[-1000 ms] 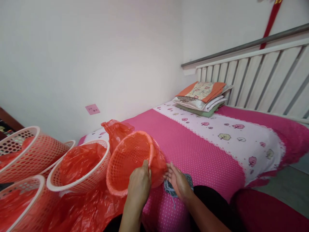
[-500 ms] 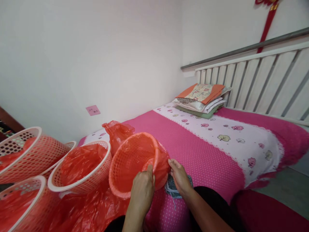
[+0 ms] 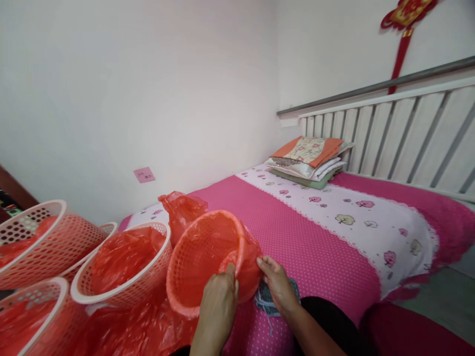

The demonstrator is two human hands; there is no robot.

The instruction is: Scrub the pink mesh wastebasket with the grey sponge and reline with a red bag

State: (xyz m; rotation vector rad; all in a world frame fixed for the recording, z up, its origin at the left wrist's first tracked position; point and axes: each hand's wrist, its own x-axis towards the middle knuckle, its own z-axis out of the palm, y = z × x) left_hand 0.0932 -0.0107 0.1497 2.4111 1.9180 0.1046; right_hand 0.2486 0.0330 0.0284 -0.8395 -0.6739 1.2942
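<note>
In front of me a round mesh plastic basket (image 3: 185, 284) lies tilted, its mouth facing me and a red plastic bag (image 3: 250, 269) drawn over its rim. My left hand (image 3: 219, 299) grips the near right part of the rim, thumb over the edge. With thumb and fingers pinched, my right hand (image 3: 276, 282) holds the bag's film on the basket's outer right side. Partly behind my right wrist lies a small grey-green knitted or woven bundle (image 3: 267, 299) with loose string.
Several pink baskets with white rims (image 3: 120, 291) and red bags inside stand at left. More red bags (image 3: 148, 326) lie beneath them. A crumpled red bag (image 3: 181, 210) sits behind my basket. Folded bedding (image 3: 306, 160) lies at the bed's far end, before a white slatted headboard (image 3: 393, 133).
The view has tilted up slightly, so everything sits a little lower. Both hands keep their hold on the basket and bag, with hardly any movement.
</note>
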